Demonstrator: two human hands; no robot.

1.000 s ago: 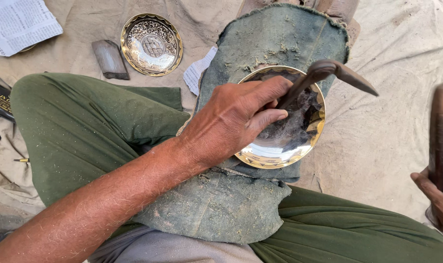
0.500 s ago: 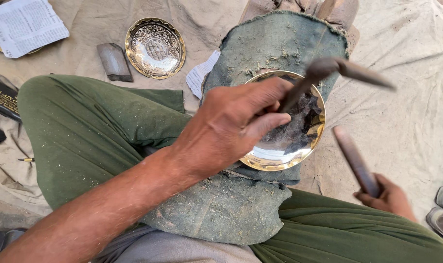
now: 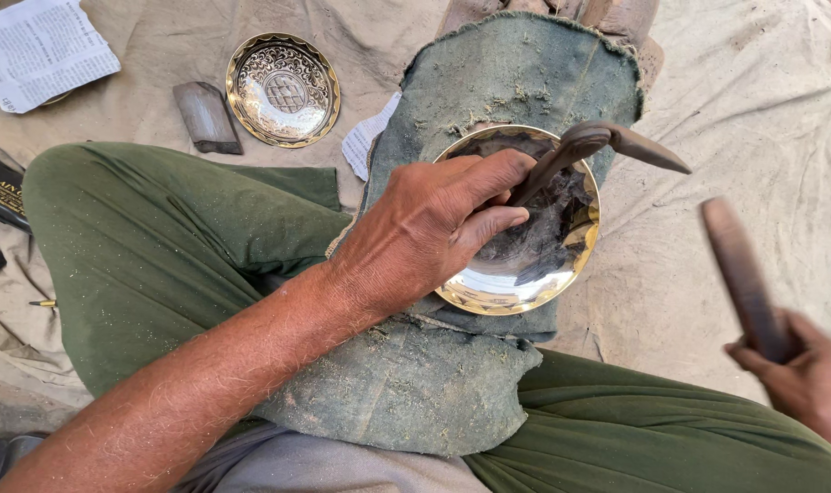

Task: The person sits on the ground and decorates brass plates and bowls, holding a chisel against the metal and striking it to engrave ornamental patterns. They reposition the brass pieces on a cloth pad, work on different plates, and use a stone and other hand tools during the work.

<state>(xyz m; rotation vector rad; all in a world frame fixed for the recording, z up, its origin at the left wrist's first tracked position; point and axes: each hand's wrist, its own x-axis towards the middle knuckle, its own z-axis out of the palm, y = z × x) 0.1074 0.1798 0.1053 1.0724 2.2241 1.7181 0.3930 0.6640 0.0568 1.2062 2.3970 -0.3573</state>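
Beige cloth (image 3: pixel 762 110) covers the ground under a seated person in green trousers. Since the frame half a second ago, the right hand (image 3: pixel 803 379) has lifted its wooden mallet (image 3: pixel 739 274) higher and more upright, blurred by motion; the left hand (image 3: pixel 429 228) and its tool have kept their place on the plate.

Left to right: a printed paper sheet (image 3: pixel 41 50), white with dense black text, lies at the upper left corner. A dark flat package (image 3: pixel 0 187) with gold lettering sits at the left edge. A small grey block (image 3: pixel 205 116) lies just beside an engraved brass plate (image 3: pixel 283 89), round, gold-rimmed, nothing in it. A folded white paper slip (image 3: pixel 365 141) peeks out beside the green felt pad (image 3: pixel 506 73) on the lap.

On that pad rests the plain brass plate (image 3: pixel 525 274), polished, holding only reflections. Left hand closed, thumb and fingers pinching the curved metal tool (image 3: pixel 598 146), whose tip meets the plate's inner surface. Right hand wrapped tight around the mallet handle, at the lower right, well apart from the plate.
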